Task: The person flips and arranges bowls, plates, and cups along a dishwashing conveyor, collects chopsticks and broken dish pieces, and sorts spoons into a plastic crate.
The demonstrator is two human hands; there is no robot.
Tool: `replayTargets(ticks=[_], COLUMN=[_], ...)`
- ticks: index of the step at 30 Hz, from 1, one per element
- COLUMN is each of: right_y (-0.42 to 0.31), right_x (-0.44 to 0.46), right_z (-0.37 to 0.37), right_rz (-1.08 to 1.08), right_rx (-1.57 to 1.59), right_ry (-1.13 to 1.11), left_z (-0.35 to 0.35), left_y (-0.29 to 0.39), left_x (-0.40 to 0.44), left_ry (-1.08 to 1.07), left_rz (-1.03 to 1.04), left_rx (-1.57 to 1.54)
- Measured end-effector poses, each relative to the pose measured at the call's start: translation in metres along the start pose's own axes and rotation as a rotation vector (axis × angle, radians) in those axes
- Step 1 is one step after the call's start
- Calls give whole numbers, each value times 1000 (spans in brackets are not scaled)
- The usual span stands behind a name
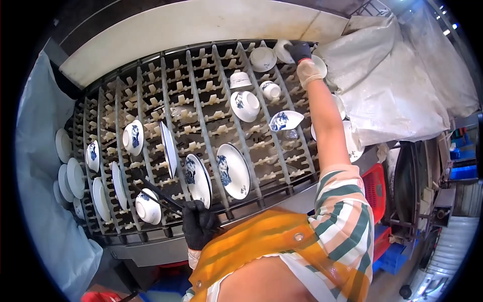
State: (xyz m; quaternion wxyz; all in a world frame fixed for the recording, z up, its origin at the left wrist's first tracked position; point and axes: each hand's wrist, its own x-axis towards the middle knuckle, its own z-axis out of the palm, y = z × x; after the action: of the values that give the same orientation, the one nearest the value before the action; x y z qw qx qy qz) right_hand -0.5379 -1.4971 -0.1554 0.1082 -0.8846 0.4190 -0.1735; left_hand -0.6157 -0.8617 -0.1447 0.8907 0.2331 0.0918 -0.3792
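My left hand, in a black glove, is closed around a long, dark, two-pronged tool at the conveyor's near edge. The prongs reach left, over a white bowl with a blue pattern. At the far edge, my gloved right hand grips the rim of a white bowl; its fingertips are partly hidden. Another white bowl lies just left of it. Patterned oval plates lean in the pegs in front of me, and a teardrop-shaped dish sits nearer the right arm.
The wide pegged conveyor carries several more bowls and plates. White plates stand by a plastic curtain on the left. Another plastic curtain hangs at the right, above a red crate.
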Motion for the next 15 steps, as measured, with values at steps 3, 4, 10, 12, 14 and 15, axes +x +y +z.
replayTargets(ticks=[3, 4, 10, 12, 14, 15], right_y=[44, 46, 74, 81, 76, 75], right_x=[12, 0, -61, -57, -59, -61], right_z=[0, -1, 21, 11, -15, -26], right_rz=[-32, -30, -29, -48, -68, -96], right_rx=[86, 82, 28, 37, 47, 238], right_ry=[-26, -30, 132, 120, 123, 188], left_z=[-3, 3, 29, 36, 32, 29], left_y=[-3, -4, -10, -11, -10, -10], left_x=[-1, 1, 4, 4, 6, 6], left_ry=[31, 45, -28, -45, -112, -120], left_rz=[-14, 48, 142, 147, 164, 168], left_rx=[12, 28, 100, 111, 122, 128])
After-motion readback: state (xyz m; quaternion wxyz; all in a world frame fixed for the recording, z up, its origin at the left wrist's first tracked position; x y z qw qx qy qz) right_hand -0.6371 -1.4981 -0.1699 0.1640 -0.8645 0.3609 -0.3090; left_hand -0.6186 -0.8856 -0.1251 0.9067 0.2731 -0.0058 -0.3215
